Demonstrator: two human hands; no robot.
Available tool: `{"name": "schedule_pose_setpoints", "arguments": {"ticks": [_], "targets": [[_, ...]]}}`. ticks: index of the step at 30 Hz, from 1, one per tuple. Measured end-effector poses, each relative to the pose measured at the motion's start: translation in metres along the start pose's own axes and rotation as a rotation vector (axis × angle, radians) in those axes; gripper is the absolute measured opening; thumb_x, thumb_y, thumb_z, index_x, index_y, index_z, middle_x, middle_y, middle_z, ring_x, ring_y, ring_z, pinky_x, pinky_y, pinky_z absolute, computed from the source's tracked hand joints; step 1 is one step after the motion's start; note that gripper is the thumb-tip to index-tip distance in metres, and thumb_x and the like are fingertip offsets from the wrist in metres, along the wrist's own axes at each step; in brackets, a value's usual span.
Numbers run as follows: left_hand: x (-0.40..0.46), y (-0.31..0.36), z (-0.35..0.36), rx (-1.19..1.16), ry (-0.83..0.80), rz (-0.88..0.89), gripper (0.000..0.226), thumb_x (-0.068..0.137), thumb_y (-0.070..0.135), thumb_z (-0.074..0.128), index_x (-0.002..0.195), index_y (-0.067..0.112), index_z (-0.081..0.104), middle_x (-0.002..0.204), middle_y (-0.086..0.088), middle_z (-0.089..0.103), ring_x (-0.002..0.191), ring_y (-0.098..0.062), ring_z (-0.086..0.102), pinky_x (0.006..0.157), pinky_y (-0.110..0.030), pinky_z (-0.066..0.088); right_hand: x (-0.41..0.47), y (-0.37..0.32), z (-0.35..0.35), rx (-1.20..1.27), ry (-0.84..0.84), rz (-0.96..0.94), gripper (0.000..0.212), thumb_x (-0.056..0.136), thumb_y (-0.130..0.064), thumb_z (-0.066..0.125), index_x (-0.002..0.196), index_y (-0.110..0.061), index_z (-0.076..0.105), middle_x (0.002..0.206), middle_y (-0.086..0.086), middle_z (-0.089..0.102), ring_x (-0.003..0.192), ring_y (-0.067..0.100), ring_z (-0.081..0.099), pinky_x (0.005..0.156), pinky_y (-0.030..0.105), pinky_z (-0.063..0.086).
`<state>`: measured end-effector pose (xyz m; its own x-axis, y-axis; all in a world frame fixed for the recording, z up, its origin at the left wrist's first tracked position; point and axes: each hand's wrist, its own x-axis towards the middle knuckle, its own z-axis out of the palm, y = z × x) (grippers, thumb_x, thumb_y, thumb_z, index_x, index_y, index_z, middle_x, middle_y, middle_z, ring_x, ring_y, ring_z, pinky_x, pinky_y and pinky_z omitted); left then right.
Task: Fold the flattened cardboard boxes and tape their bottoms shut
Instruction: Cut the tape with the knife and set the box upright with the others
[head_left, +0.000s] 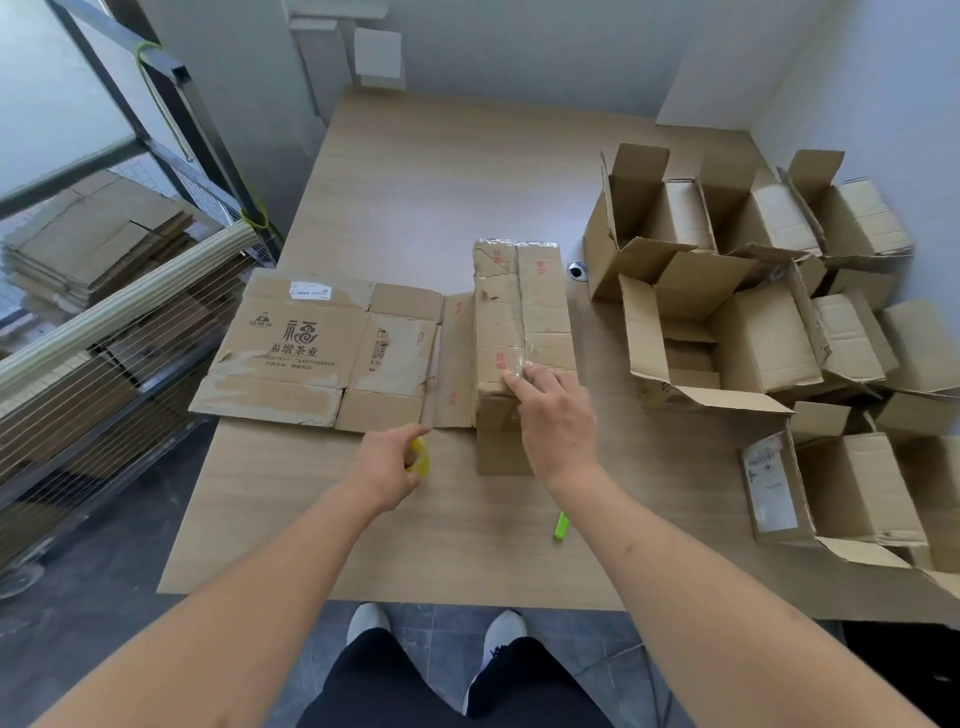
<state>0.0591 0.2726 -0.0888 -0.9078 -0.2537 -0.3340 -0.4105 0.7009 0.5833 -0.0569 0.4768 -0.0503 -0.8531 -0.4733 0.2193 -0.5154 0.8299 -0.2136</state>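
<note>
A folded cardboard box (522, 312) stands bottom-up in the middle of the wooden table (441, 519), with clear tape along its centre seam. My right hand (556, 415) rests on the box's near end, fingers straight, pressing the tape at the seam. My left hand (389, 462) grips a yellowish roll of clear tape (420, 457) just above the table, left of the box. A flattened box (332, 348) with printed characters lies to the left, partly under the folded one.
Several folded open boxes (753, 312) crowd the table's right side. A green utility knife (560, 525) lies near my right forearm. A wire cart (104, 332) with stacks of flat cardboard (98, 239) stands left of the table. A round metal grommet (576, 270) sits behind the box.
</note>
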Motion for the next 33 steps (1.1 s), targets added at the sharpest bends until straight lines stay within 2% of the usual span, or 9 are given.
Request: {"name": "schedule_pose_setpoints", "arguments": {"ticks": [5,9,12,14,18,21,23,27,33], "targets": [[0.000,-0.005,0.023,0.038,-0.040,-0.019,0.058,0.083,0.006,0.076,0.140,0.012,0.065,0.107,-0.009,0.073,0.110,-0.029,0.064,0.082,-0.011,0.031,-0.003,0.009,0.005,0.041,0.122,-0.113,0.050,0.066,-0.001,0.089,0.111,-0.019,0.078,0.110,0.000,0.076,0.091,0.026,0.069,0.073,0.032,0.055],[0.011,0.014,0.017,0.009,0.077,-0.004,0.044,0.088,0.009,0.072,0.132,0.016,0.069,0.099,-0.007,0.076,0.099,-0.028,0.069,0.085,-0.025,0.047,-0.015,0.011,0.002,0.102,0.105,-0.125,0.063,0.071,-0.008,0.088,0.130,-0.020,0.070,0.101,-0.007,0.077,0.083,0.023,0.067,0.066,0.029,0.053],[0.021,0.045,-0.001,-0.041,0.291,0.098,0.037,0.096,0.011,0.064,0.132,0.016,0.068,0.086,-0.004,0.073,0.083,-0.027,0.069,0.076,-0.031,0.052,-0.018,0.018,-0.001,0.142,0.066,-0.139,0.056,0.069,-0.008,0.090,0.121,-0.016,0.073,0.108,-0.003,0.077,0.088,0.024,0.068,0.068,0.032,0.060],[0.026,0.065,-0.011,-0.029,0.351,0.192,0.040,0.097,0.013,0.063,0.136,0.018,0.065,0.090,-0.005,0.074,0.084,-0.028,0.070,0.077,-0.037,0.056,-0.018,0.024,-0.002,0.159,0.046,-0.148,0.051,0.067,-0.001,0.089,0.115,-0.016,0.077,0.117,-0.001,0.075,0.093,0.025,0.069,0.070,0.032,0.062],[0.036,0.087,-0.014,0.048,0.270,0.293,0.034,0.099,0.016,0.068,0.133,0.013,0.071,0.132,-0.017,0.066,0.120,-0.034,0.064,0.101,-0.039,0.051,-0.020,0.031,-0.007,0.186,-0.006,-0.149,0.053,0.069,0.007,0.083,0.115,-0.018,0.077,0.121,0.000,0.074,0.094,0.026,0.069,0.066,0.035,0.062],[0.037,0.090,-0.009,0.091,0.150,0.393,0.032,0.097,0.016,0.072,0.128,0.010,0.074,0.158,-0.012,0.048,0.140,-0.028,0.052,0.118,-0.040,0.042,-0.019,0.037,-0.013,0.236,-0.071,-0.129,0.049,0.078,0.007,0.075,0.121,-0.016,0.075,0.129,0.003,0.070,0.107,0.028,0.070,0.079,0.040,0.062],[0.040,0.086,-0.005,0.120,0.096,0.438,0.039,0.094,0.013,0.076,0.132,0.010,0.071,0.160,-0.006,0.047,0.148,-0.025,0.045,0.122,-0.041,0.036,-0.019,0.046,-0.018,0.272,-0.125,-0.118,0.042,0.082,0.004,0.071,0.120,-0.015,0.074,0.133,0.003,0.068,0.111,0.029,0.069,0.084,0.040,0.060],[0.046,0.078,0.003,0.163,0.046,0.476,0.056,0.087,0.002,0.079,0.140,0.016,0.066,0.160,-0.002,0.046,0.152,-0.023,0.037,0.121,-0.047,0.037,-0.020,0.069,-0.021,0.257,-0.201,-0.075,0.015,0.087,-0.004,0.069,0.098,-0.013,0.071,0.117,0.000,0.062,0.103,0.027,0.063,0.079,0.035,0.054],[0.054,0.073,0.000,0.223,0.000,0.543,0.061,0.082,-0.001,0.084,0.139,0.015,0.066,0.157,-0.006,0.049,0.150,-0.026,0.041,0.123,-0.042,0.036,-0.021,0.082,-0.016,0.180,-0.109,-0.085,0.017,0.079,-0.009,0.083,0.090,-0.015,0.071,0.094,0.001,0.055,0.085,0.023,0.053,0.058,0.029,0.040]]}}
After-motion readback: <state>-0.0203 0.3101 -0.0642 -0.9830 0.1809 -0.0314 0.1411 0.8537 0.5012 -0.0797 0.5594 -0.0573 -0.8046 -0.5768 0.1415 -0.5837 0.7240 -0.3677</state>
